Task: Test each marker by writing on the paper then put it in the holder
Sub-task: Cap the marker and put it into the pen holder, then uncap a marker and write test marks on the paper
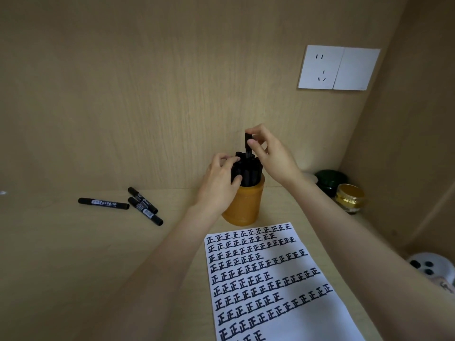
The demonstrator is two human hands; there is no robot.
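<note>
Loose markers (120,205): three lie flat on the counter (61,254), left of both hands.
Left hand (219,183): closed around the marker bundle (243,172) in the holder (246,205).
Right hand (268,153): pinches one upright marker (248,143), axis vertical, directly above the bundle.
Paper (275,281): near, below the holder.

The scene is dimly and warmly lit. The white paper (275,286) is the brightest area, crossed by soft arm shadows. Strong wide-angle bending is seen at the edges. Slight softness is noted overall, and the jars (344,190) at right are blurred.
</note>
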